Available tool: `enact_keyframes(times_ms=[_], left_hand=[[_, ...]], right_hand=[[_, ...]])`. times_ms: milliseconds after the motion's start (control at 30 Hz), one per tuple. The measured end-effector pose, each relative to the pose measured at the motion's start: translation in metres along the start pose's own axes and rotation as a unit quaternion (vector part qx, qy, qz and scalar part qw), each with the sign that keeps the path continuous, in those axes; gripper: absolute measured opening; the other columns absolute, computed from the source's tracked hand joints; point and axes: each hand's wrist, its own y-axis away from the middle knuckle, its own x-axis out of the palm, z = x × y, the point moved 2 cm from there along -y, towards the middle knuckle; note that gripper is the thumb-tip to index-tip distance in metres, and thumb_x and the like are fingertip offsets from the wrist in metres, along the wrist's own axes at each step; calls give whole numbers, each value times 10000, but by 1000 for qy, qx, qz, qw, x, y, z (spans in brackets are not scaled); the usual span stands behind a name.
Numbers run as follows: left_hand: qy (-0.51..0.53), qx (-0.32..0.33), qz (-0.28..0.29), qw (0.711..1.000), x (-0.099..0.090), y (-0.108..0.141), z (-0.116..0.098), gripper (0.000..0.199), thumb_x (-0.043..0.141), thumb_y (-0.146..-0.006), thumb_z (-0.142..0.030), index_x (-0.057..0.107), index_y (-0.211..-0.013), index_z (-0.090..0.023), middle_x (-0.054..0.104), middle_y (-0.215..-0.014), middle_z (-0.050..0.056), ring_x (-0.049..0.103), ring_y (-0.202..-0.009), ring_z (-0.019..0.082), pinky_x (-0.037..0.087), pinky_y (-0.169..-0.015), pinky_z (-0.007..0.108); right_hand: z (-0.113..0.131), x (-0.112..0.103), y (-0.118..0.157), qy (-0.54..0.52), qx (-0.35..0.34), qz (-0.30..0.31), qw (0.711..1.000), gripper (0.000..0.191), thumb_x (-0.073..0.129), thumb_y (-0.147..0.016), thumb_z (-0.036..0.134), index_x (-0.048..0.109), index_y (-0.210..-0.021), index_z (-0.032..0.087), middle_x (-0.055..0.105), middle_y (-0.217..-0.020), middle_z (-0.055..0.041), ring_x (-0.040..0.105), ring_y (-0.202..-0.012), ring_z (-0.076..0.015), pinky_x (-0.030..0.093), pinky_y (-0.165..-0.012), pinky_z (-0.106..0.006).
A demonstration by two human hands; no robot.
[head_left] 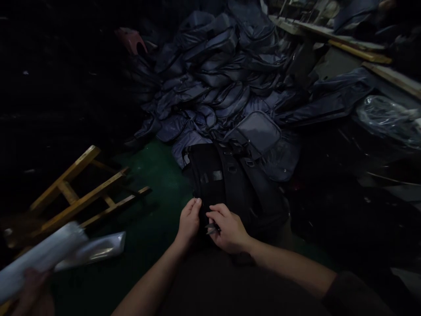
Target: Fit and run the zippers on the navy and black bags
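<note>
A black backpack (237, 193) lies in front of me, its shoulder straps and buckles facing up. My left hand (190, 220) is closed in a pinch at its near left edge; exactly what the fingertips grip there is too dark to make out. Just to the right, my right hand (228, 228) is closed around small thread snips (211, 229), their pointed blades sticking out to the left below the fingers. Its thumb and forefinger are close together at the bag's edge, apart from my left hand.
Behind the backpack rises a big heap of dark blue-grey bags (223, 79). A wooden stool (79, 197) lies tipped on the green floor (148, 175). At lower left another person's hand (33, 285) holds a pale plastic-wrapped bundle (46, 254). Clear plastic (388, 118) lies right, below a bench (329, 33).
</note>
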Motion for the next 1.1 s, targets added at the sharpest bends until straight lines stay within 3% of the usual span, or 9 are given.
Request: enact_keyframes(times_ms=[300, 633, 833, 967, 1100], left_hand=[[75, -36, -3, 997, 0, -2, 6, 272, 560, -755, -419, 449, -659, -190, 372, -640, -53, 350, -603, 95, 342, -572, 185], [82, -44, -25, 995, 0, 0, 4, 260, 579, -750, -386, 452, -645, -186, 371, -631, -55, 348, -606, 91, 344, -565, 176], [56, -50, -34, 997, 2, 5, -2, 333, 570, -761, -425, 393, -603, -192, 301, -564, -69, 275, -535, 84, 290, -481, 184], [37, -40, -33, 998, 3, 4, -4, 359, 633, -721, -433, 404, -603, -182, 317, -569, -72, 291, -540, 70, 302, -494, 169], [75, -79, -27, 994, 9, 9, -9, 358, 667, -691, -431, 406, -631, -193, 346, -540, -80, 298, -480, 61, 262, -424, 172]], right_hand=[[1, -2, 0, 1, 4, 8, 1000, 321, 561, -730, 199, 608, -1048, 194, 557, -1139, -82, 608, -856, -162, 494, -771, -281], [2, -1, -1, 16, -9, 2, 1000, 339, 562, -727, 215, 599, -1064, 202, 552, -1167, -66, 603, -866, -168, 472, -770, -284], [6, -6, 1, -28, -54, 0, 998, 296, 559, -721, 214, 599, -1014, 233, 619, -957, 2, 596, -757, -133, 446, -693, -255], [4, -18, 7, -46, -70, -27, 996, 308, 552, -737, 190, 595, -1040, 227, 630, -940, -5, 595, -763, -127, 445, -689, -243], [-8, -46, 10, -73, -55, -80, 993, 347, 556, -748, 153, 592, -1085, 225, 627, -928, -18, 594, -797, -128, 458, -708, -240]])
